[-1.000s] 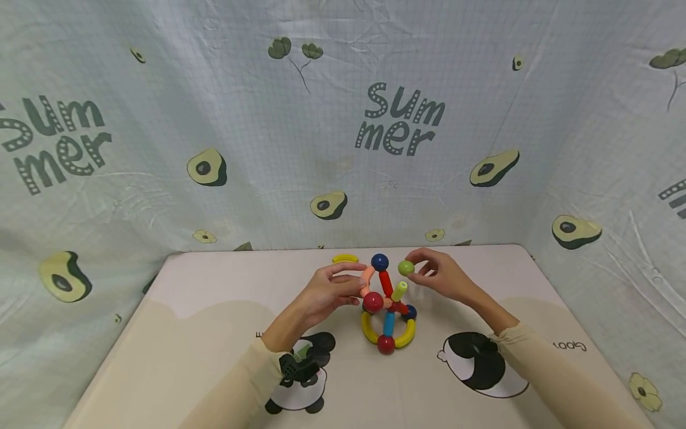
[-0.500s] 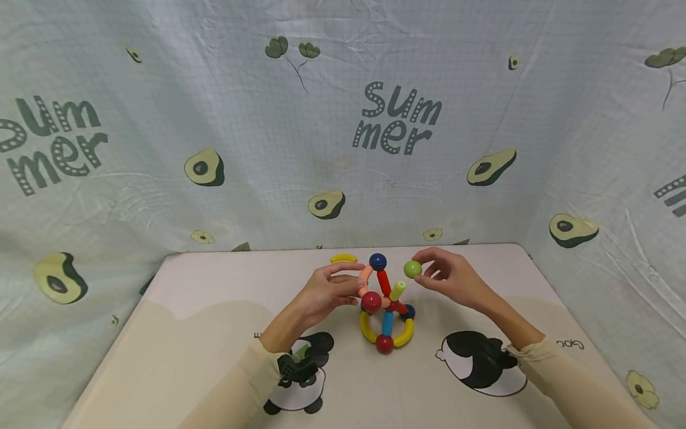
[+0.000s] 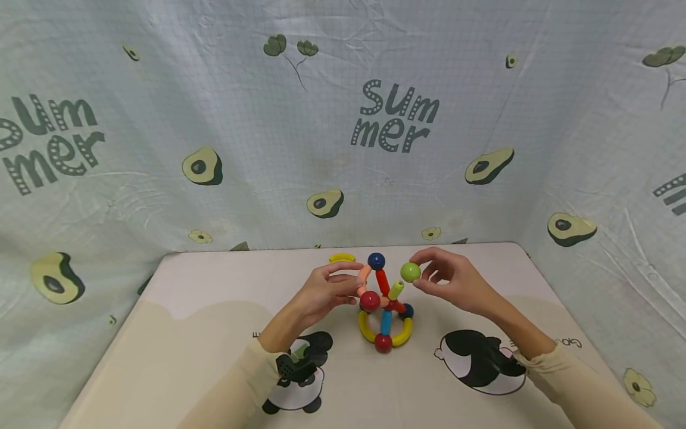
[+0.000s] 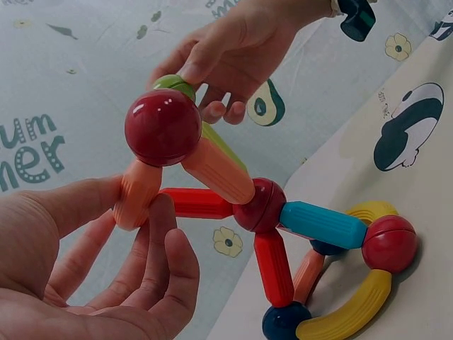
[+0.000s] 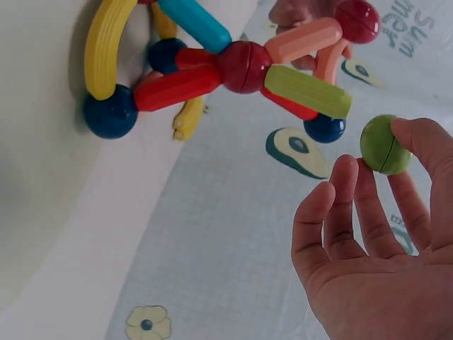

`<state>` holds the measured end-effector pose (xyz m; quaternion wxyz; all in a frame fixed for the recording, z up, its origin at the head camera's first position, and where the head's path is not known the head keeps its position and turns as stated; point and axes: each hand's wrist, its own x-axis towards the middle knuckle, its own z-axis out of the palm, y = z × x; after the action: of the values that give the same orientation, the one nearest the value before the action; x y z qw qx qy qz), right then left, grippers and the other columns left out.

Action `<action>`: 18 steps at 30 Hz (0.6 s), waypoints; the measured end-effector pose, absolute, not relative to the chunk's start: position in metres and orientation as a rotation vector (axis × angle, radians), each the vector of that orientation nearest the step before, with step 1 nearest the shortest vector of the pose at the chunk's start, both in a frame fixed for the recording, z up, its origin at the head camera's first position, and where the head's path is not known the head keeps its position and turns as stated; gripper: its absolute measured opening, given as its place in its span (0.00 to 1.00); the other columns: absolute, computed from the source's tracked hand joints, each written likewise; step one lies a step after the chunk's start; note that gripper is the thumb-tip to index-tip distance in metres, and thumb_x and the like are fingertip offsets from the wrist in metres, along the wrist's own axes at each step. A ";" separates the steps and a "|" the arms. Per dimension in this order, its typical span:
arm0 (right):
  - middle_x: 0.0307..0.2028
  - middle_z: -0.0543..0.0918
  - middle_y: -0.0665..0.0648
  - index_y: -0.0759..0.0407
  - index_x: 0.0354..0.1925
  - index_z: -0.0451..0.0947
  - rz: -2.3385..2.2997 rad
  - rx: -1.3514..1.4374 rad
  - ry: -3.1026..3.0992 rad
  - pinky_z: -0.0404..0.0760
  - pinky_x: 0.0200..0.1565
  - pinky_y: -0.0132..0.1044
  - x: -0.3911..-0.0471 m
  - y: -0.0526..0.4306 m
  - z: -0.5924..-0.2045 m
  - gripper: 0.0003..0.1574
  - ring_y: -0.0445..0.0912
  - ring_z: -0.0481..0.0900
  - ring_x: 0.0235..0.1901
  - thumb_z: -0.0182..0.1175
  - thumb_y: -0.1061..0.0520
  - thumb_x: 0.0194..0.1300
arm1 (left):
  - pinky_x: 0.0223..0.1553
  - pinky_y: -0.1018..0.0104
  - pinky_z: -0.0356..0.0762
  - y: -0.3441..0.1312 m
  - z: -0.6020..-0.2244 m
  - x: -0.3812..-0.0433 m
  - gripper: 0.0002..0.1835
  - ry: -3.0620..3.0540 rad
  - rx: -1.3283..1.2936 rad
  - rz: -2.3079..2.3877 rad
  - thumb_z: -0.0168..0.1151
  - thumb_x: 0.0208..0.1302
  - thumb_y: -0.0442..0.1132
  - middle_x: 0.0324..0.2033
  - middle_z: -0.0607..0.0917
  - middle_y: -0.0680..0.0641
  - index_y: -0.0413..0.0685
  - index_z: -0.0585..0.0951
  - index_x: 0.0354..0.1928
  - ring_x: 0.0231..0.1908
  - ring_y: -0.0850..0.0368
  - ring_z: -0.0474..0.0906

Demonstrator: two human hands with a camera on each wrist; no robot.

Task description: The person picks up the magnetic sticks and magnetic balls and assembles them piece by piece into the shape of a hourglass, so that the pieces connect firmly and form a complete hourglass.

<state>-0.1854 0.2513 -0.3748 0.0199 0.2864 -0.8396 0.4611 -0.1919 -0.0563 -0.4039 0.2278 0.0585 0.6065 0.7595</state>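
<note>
A magnetic ball-and-stick build stands on the table, with a red center ball (image 4: 260, 205) and sticks spreading from it. My left hand (image 3: 321, 292) pinches a curved peach stick (image 4: 136, 195) on its upper left side, between a red ball (image 4: 163, 127) and a dark blue ball (image 3: 376, 261). My right hand (image 3: 452, 280) holds a green ball (image 5: 386, 144) between thumb and fingertips. In the right wrist view, a small gap separates that ball from the free end of a light green stick (image 5: 308, 91), which slants up from the center ball.
Yellow curved sticks (image 4: 350, 312) form the build's base ring with red and blue balls. A loose yellow curved stick (image 3: 342, 257) lies near the table's back edge. Behind the table (image 3: 214, 357) hangs a printed cloth (image 3: 257, 131).
My right hand has drawn the green ball a little to the right, away from the build, then lowered it slightly. The left hand keeps its hold on the peach stick.
</note>
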 end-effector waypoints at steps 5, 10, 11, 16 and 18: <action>0.48 0.83 0.51 0.55 0.56 0.79 1.442 0.896 -2.595 0.85 0.42 0.35 -0.183 0.248 -0.375 0.22 0.47 0.82 0.39 0.71 0.62 0.65 | 0.46 0.63 0.84 -0.056 -0.405 -0.192 0.24 1.666 0.158 2.098 0.66 0.71 0.36 0.48 0.86 0.42 0.43 0.77 0.67 0.38 0.53 0.84; 0.49 0.83 0.51 0.55 0.56 0.79 1.466 0.896 -2.595 0.85 0.42 0.35 -0.183 0.245 -0.379 0.22 0.47 0.82 0.39 0.71 0.62 0.65 | 0.46 0.62 0.84 -0.057 -0.405 -0.193 0.24 1.665 0.163 2.096 0.66 0.71 0.36 0.46 0.87 0.43 0.43 0.77 0.67 0.38 0.53 0.84; 0.49 0.83 0.52 0.55 0.56 0.79 1.471 0.900 -2.594 0.85 0.42 0.35 -0.183 0.244 -0.380 0.22 0.47 0.82 0.39 0.71 0.62 0.65 | 0.46 0.62 0.84 -0.057 -0.405 -0.193 0.24 1.666 0.163 2.095 0.66 0.71 0.36 0.46 0.87 0.43 0.43 0.77 0.67 0.38 0.53 0.84; 0.49 0.83 0.52 0.56 0.56 0.79 1.474 0.909 -2.591 0.84 0.42 0.35 -0.183 0.243 -0.383 0.22 0.47 0.82 0.39 0.71 0.63 0.65 | 0.46 0.62 0.84 -0.057 -0.405 -0.193 0.24 1.663 0.164 2.095 0.66 0.71 0.36 0.46 0.87 0.43 0.43 0.77 0.67 0.37 0.53 0.84; 0.49 0.83 0.52 0.55 0.56 0.79 1.469 0.912 -2.591 0.84 0.42 0.35 -0.183 0.243 -0.384 0.22 0.47 0.82 0.39 0.71 0.62 0.65 | 0.46 0.62 0.84 -0.057 -0.405 -0.193 0.24 1.664 0.165 2.097 0.66 0.71 0.36 0.46 0.87 0.43 0.42 0.77 0.67 0.38 0.53 0.85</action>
<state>-0.1827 0.2425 -0.3837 0.0133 0.2927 -0.8318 0.4715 -0.1929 -0.0566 -0.4046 0.2280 0.0598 0.6041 0.7613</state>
